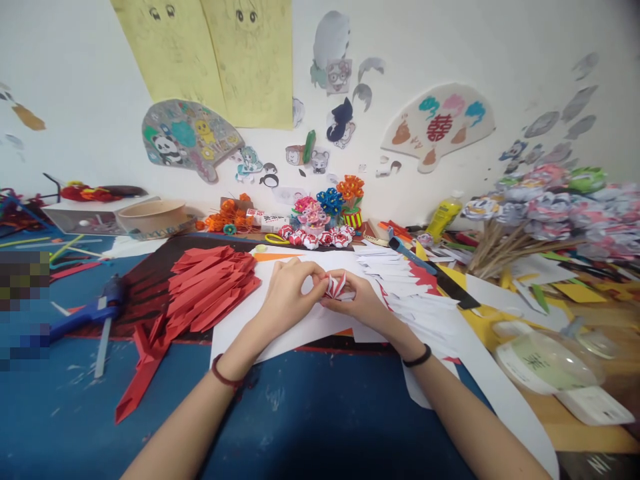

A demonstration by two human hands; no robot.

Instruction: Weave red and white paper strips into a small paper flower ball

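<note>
A small red and white folded paper piece is held between my two hands above white paper sheets. My left hand pinches its left side with thumb and index finger. The fingers of my right hand close round its right side and underside. To the left lies a pile of folded red paper strips, with more red folded pieces nearer the front. White folded strips are spread out right of my right hand. Behind my hands sits a row of red and white paper balls.
A blue glue gun lies at the left. Paper flowers, a round bowl and a yellow bottle stand along the wall. A clear plastic container and paper flowers on sticks are at the right.
</note>
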